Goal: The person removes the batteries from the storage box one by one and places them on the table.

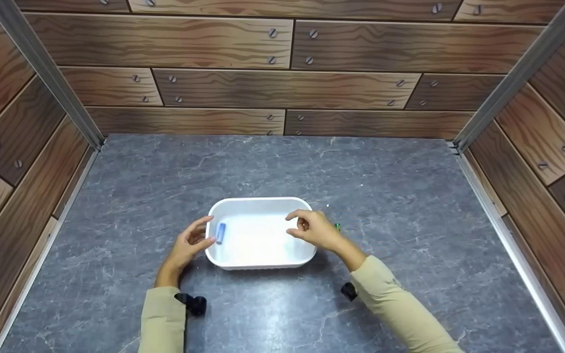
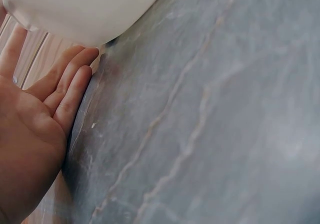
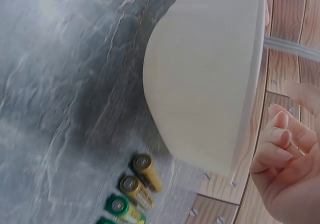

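A white rectangular tub [image 1: 263,267] with rounded corners stands on the grey tabletop. Inside, by its left wall, lies a small blue cylinder [image 1: 220,233] the size of a battery. My left hand [image 1: 189,245] touches the left rim with thumb and index finger; in the left wrist view its other fingers stretch out beneath the tub's flared side. Over the right end of the tub hovers my right hand [image 1: 314,229], thumb and index finger apart with nothing between them, the other fingers bent. Several batteries in gold [image 3: 147,171] and green [image 3: 122,209] lie side by side right of the tub.
In the head view the right hand mostly covers the batteries; one green end [image 1: 338,227] shows past the wrist. Wood-patterned panels [image 1: 282,88] with metal corner posts [image 1: 47,73] enclose the tabletop [image 1: 400,196] at the back and both sides.
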Tool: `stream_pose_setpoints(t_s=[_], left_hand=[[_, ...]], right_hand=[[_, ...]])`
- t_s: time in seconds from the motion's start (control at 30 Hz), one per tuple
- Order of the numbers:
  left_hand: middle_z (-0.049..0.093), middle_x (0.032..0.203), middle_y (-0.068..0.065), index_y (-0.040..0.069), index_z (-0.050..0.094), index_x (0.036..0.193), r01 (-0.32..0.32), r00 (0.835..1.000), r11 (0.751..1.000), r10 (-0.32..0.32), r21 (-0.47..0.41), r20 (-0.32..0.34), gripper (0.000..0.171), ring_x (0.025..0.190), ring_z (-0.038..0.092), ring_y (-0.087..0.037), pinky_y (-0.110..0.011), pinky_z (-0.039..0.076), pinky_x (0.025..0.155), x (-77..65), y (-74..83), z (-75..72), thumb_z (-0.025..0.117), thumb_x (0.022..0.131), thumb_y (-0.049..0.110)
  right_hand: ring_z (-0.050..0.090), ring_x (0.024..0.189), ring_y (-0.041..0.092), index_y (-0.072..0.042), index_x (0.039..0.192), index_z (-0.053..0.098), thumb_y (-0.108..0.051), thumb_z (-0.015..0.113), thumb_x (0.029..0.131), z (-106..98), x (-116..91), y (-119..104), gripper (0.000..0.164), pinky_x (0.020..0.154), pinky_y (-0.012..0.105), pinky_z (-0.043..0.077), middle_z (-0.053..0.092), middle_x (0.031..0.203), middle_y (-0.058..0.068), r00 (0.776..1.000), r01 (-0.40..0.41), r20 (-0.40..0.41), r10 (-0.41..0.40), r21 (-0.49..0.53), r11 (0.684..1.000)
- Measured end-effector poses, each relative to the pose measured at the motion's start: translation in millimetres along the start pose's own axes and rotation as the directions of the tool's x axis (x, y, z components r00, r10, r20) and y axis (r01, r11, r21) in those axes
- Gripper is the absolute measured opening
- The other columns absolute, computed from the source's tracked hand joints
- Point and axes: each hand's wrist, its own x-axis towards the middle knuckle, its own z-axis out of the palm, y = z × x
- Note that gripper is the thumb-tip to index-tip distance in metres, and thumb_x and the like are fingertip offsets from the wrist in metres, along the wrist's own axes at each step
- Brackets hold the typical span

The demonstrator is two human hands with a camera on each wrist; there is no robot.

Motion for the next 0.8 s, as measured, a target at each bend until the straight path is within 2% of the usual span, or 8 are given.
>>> stream_pose_setpoints(t_s=[0.2, 0.47, 0.8], left_hand=[[0.054, 0.13, -0.032, -0.002, 0.042, 0.143, -0.022, 1.0, 1.0, 0.022, -0.003, 0.02, 0.061, 0.097, 0.064, -0.002, -0.02, 0.053, 0.084, -1.1, 0.5, -0.2, 0.065, 0.086, -0.003], [0.059, 0.126, -0.029, -0.001, 0.047, 0.139, -0.018, 1.0, 1.0, 0.018, 0.003, -0.022, 0.059, 0.096, 0.064, -0.004, -0.02, 0.052, 0.085, 0.4, -0.5, 1.1, 0.067, 0.084, -0.005], [0.055, 0.13, -0.032, -0.001, 0.044, 0.141, -0.01, 1.0, 1.0, 0.01, -0.009, 0.001, 0.06, 0.096, 0.064, -0.002, -0.019, 0.052, 0.084, 0.5, -1.7, -0.3, 0.066, 0.085, -0.005]], right_hand=[[0.039, 0.057, 0.003, 0.003, 0.11, 0.067, -0.015, 0.07, 0.087, 11, 6, -6, 0.029, 0.054, 0.015, 0.033, 0.056, 0.068, 0.006, 0.999, 0.03, 0.023, -0.03, -0.038, 0.999], [0.039, 0.057, 0.004, 0.001, 0.109, 0.068, -0.015, 0.07, 0.087, 24, 14, -13, 0.027, 0.056, 0.016, 0.033, 0.058, 0.067, 0.009, 0.997, 0.058, 0.052, -0.053, -0.103, 0.993], [0.041, 0.059, 0.004, 0.0, 0.109, 0.068, -0.016, 0.07, 0.087, 42, 25, -21, 0.027, 0.06, 0.018, 0.036, 0.06, 0.067, 0.009, 0.993, 0.091, 0.084, -0.079, -0.14, 0.986]])
